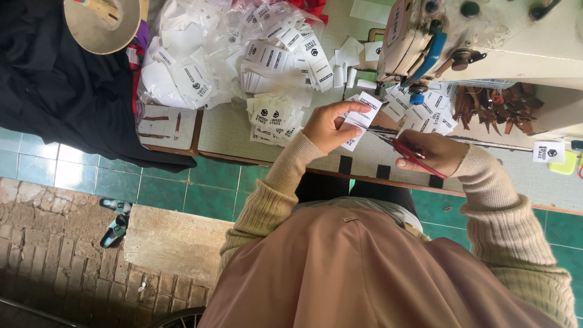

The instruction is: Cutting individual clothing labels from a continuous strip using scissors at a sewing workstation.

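Label strip [358, 118]: pinched in your left hand [328, 127], long axis tilting toward scissors [408, 153] clasped in your right hand [431, 153], blades just beside it

Matt cloth label [359, 119]; red plastic-handled scissors [408, 152].

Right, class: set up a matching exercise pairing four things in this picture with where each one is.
Things:
1. red scissors
2. strip of white labels
3. sandals
4. sewing machine

Places:
a. on the floor by the green tiles
b. in the right hand
c. on the table, top right
d. in the left hand

Pairs: 1-b, 2-d, 3-a, 4-c
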